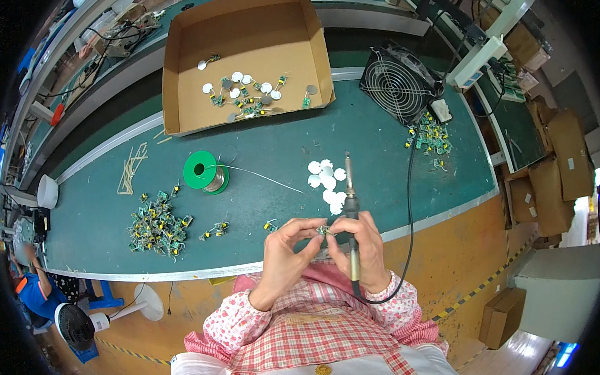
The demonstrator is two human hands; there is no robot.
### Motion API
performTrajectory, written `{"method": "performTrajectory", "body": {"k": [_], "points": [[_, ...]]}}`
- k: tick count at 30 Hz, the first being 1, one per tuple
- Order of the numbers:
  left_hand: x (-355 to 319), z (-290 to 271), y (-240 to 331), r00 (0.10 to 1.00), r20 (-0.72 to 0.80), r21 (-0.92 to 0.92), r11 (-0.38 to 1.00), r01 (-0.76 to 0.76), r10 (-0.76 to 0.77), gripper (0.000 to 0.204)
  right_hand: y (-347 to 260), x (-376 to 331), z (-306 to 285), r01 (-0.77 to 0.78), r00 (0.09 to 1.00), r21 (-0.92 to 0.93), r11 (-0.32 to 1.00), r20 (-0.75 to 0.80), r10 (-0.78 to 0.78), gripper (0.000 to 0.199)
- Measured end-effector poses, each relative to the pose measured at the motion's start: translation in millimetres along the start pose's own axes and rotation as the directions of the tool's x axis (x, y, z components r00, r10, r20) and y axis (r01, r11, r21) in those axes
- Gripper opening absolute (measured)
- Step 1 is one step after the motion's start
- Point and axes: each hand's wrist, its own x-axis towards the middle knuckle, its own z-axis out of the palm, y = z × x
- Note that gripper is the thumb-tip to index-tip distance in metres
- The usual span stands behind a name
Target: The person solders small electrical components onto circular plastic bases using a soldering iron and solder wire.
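Note:
Close to the bench's near edge, my left hand (284,252) is closed, pinching a small circuit board (323,230) between thumb and fingertips. The fingertips of my right hand (366,250) meet at the same board. That right hand also grips a soldering iron (351,204), whose tip points away from me and whose black cord loops off to the right. Beyond the hands lie several round white discs (327,180). A loose circuit board (270,225) rests just left of my left hand, with a couple more boards (214,231) farther left.
On the green bench (261,153) stand a green solder spool (199,171), a heap of boards (158,225) and another pile (432,135) at right. A cardboard tray (246,27) holds boards with discs attached. A black fan (397,84) stands back right. Bent strips (133,168) lie left.

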Motion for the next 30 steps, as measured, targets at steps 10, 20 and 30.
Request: {"method": "performTrajectory", "body": {"k": [10,20,30], "points": [[-5,1,-12,0.929,0.191,-0.671,0.648,0.360,-0.318,0.024,1,-21,14,-0.371,0.891,0.527,0.764,-0.029,0.453,0.033],[10,-7,-6,0.924,0.294,-0.499,0.785,0.368,-0.246,0.019,2,-14,5,-0.355,0.909,0.475,0.806,-0.025,0.415,0.028],[8,-14,-24,0.945,0.128,-0.564,0.761,0.320,-0.302,0.012,41,21,30,-0.043,0.999,-0.355,0.934,-0.011,0.042,0.025]]}}
